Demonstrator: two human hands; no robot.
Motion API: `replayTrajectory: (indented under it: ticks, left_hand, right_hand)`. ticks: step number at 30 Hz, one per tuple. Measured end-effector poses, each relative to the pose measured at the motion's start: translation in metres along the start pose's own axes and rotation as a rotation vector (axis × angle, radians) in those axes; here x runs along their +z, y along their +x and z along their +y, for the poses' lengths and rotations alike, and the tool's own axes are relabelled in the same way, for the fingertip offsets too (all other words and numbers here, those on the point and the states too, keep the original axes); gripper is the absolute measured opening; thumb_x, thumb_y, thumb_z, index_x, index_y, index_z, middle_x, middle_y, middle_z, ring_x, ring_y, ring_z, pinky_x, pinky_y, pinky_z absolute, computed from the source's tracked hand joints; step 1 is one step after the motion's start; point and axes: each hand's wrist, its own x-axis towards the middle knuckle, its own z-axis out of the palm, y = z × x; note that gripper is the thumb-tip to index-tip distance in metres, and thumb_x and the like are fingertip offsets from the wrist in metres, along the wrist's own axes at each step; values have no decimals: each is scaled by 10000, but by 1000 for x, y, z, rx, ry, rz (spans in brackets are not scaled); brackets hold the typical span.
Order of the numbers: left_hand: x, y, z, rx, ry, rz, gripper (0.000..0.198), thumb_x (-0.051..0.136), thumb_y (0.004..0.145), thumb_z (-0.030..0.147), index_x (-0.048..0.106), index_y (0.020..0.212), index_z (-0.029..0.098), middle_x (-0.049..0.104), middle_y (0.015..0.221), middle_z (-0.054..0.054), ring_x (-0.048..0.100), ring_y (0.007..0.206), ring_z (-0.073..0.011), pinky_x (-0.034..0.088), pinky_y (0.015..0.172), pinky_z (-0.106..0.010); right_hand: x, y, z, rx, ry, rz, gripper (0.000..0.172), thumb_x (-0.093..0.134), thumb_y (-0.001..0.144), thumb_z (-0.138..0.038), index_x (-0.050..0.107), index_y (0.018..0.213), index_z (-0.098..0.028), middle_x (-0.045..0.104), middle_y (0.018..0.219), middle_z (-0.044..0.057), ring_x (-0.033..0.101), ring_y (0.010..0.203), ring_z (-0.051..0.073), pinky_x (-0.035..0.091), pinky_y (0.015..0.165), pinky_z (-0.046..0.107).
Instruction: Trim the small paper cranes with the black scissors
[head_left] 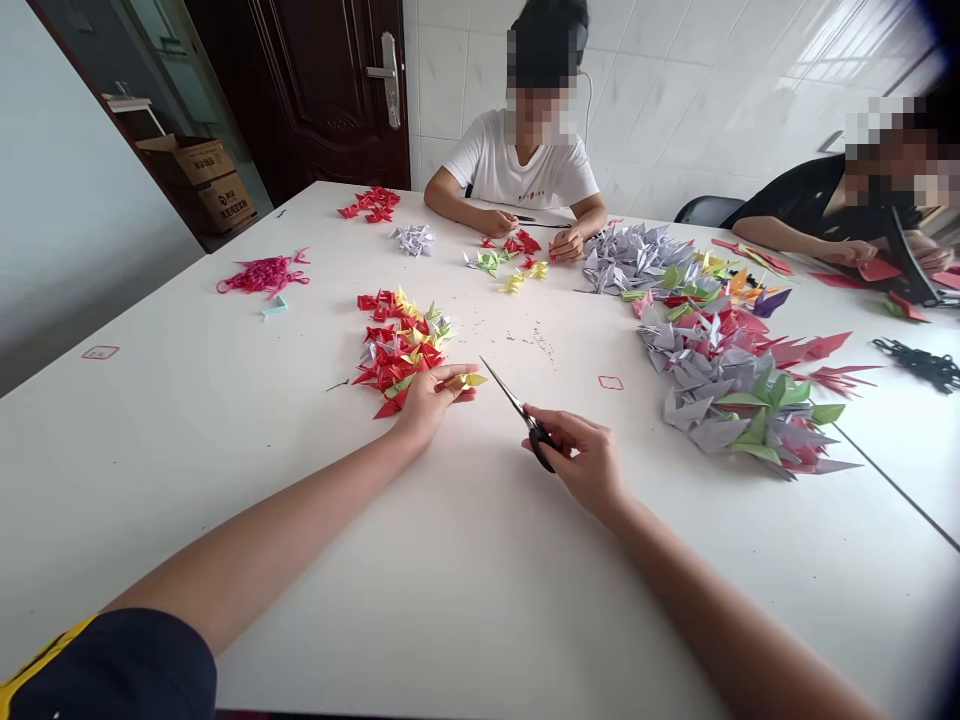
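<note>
Near the middle of the frame our left hand (429,397) rests at the edge of the red and yellow paper pile (396,345), fingers pinching a yellow folded piece (472,380) clear of the others; our right hand (583,457) grips the scissors (516,406), fingers closed in the handles, blades aimed up-left at that piece

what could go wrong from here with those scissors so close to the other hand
1. The scissors in the right hand point their tips at the left hand, which holds a yellow folded piece. A careless approach might nick a finger.
2. That piece is small and held at the fingertips, so it could slip or get cut crooked.
3. The left hand sits against the pile of folded pieces and may scatter it.
</note>
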Motion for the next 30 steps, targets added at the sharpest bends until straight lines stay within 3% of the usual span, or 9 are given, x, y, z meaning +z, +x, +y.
replayTrajectory:
  ticks: [8, 18, 30]
  left_hand:
    - [1, 1, 3, -13, -128, 19, 347, 769, 684, 277, 722, 999, 138, 679, 984, -74, 648, 815, -135, 510, 959, -377]
    - [2, 2, 2, -24, -178, 47, 333, 810, 612, 249, 688, 897, 127, 684, 903, -57, 662, 795, -141, 536, 918, -381]
    - [3, -3, 6, 57, -55, 74, 353, 798, 655, 363, 669, 871, 115, 663, 761, -43, 664, 705, -154, 560, 817, -374]
  right_hand:
    - [-9, 5, 0, -142, -178, -53, 294, 634, 778, -181, 717, 1056, -229, 590, 714, -2, 421, 547, 102, 380, 509, 248]
    - [-10, 5, 0, -18, -175, -98, 284, 624, 773, -261, 726, 1039, -257, 597, 725, 17, 433, 572, 132, 383, 534, 274]
    - [-18, 9, 0, 14, -152, -120, 277, 644, 758, -268, 749, 1014, -255, 615, 732, 15, 398, 564, 125, 341, 525, 275]
